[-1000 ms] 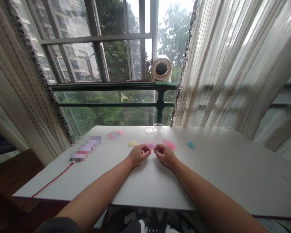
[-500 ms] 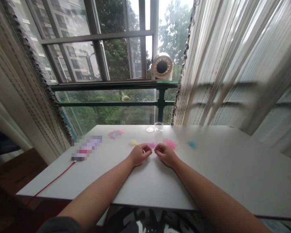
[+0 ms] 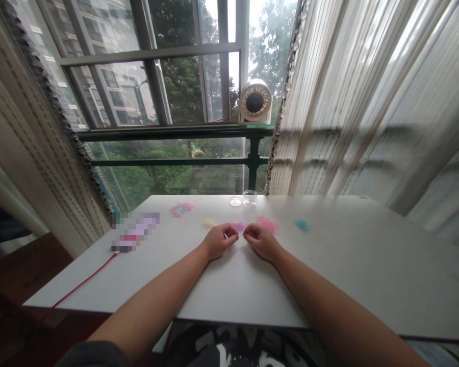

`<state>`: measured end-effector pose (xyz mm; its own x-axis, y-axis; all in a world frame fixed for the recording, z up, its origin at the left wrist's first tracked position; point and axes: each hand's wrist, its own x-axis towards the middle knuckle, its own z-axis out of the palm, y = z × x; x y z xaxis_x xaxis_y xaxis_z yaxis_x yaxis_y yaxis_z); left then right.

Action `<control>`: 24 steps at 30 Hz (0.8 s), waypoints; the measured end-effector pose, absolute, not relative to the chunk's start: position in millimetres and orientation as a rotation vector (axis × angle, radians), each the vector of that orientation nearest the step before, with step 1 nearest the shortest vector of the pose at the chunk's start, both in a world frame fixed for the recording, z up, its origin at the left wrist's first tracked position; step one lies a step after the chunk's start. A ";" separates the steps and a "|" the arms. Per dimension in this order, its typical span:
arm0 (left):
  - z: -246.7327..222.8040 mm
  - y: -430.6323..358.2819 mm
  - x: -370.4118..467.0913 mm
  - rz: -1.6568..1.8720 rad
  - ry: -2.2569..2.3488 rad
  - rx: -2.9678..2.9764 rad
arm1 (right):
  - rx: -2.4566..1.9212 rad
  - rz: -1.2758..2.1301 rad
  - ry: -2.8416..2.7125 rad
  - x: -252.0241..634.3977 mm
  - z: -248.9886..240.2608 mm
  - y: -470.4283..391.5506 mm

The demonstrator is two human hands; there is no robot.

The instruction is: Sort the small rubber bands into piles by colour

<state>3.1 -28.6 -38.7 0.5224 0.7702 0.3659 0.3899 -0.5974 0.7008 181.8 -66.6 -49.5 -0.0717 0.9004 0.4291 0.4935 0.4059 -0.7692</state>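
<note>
My left hand [image 3: 219,240] and my right hand [image 3: 263,241] rest close together on the white table [image 3: 237,290], a small gap between their fingertips. Both are pinched closed; whatever they hold, if anything, is too small to make out. Just beyond the fingertips lies a purple pile [image 3: 237,226] of small pieces. A pink pile [image 3: 268,224] sits behind my right hand, partly covered by it. Near my left hand is a pale yellow pile [image 3: 209,223]. Farther right is a teal pile [image 3: 302,225].
A clear round container [image 3: 250,199] and a clear lid [image 3: 236,202] stand at the far edge. A mixed pink and teal pile [image 3: 181,208] lies back left. On the left is a blurred purple object [image 3: 137,232] with a red cord [image 3: 84,282]. A white fan [image 3: 255,102] stands by the window.
The view has shifted very slightly. Both hands keep their pinched pose and place, and the piles look the same.
</note>
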 end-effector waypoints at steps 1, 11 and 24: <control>-38.6 -28.5 2.8 0.916 0.941 2.214 | -1.228 0.540 -1.714 181.8 -49.1 -67.0; -38.3 -29.2 3.6 0.915 0.933 2.215 | -1.217 0.540 -1.726 181.1 -50.9 -66.2; -40.0 -26.8 2.0 0.943 0.933 2.230 | -1.201 0.544 -1.712 180.0 -52.2 -64.4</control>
